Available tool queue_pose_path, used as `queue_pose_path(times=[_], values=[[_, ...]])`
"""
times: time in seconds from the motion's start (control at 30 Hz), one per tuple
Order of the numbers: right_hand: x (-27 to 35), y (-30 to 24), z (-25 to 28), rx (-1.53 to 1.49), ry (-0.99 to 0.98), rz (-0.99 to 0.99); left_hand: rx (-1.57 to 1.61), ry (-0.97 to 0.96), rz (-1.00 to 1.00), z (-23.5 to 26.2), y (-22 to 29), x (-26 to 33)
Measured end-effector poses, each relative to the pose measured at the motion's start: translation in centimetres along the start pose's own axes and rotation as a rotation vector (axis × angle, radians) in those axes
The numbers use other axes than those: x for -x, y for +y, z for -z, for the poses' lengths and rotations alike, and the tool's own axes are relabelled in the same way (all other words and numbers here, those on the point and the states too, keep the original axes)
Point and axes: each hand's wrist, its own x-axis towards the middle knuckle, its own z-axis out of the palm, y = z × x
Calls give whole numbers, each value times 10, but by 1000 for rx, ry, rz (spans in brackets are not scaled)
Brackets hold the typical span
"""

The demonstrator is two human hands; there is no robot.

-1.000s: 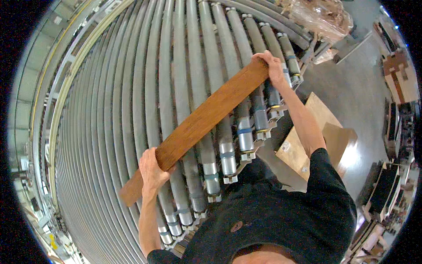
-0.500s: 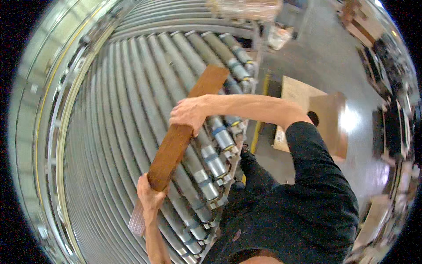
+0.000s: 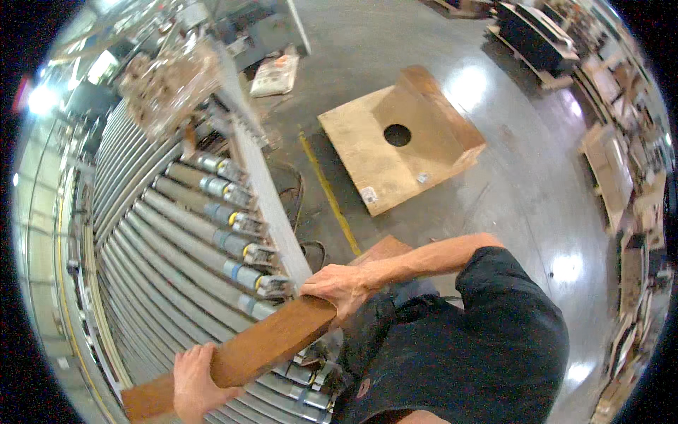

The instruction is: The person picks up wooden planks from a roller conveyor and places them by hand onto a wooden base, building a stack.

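A long brown wooden board [image 3: 272, 338] slants across the lower part of the view, over the roller conveyor [image 3: 187, 261]. My left hand [image 3: 201, 381] grips it close to its lower left end, fingers over the top face. Farther up the board, my right hand [image 3: 340, 288] is closed over it from above. The board's far end [image 3: 387, 247] shows past my right wrist, beyond the conveyor's side rail. My right forearm hides part of it.
A light wooden panel [image 3: 360, 145] with a round dark hole lies on the floor, a brown upright piece along one side. A yellow line [image 3: 326, 191] runs beside the conveyor. A plastic-wrapped bundle [image 3: 173, 85], a white bag [image 3: 275, 74] and stacked black boards [image 3: 533, 39] stand farther off.
The view has swung right, toward the floor. The board, still in both hands, has turned to a flatter slant, and its far end now reaches past the conveyor's edge.
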Motion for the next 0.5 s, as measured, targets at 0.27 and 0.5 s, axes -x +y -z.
queue_pose_path(times=[0.27, 0.5], values=[[163, -27, 91, -42, 341, -360, -200, 369, -259, 128, 166, -111], [293, -10, 144, -159, 607, -572, 1036, 1130, -449, 36, 245, -209]])
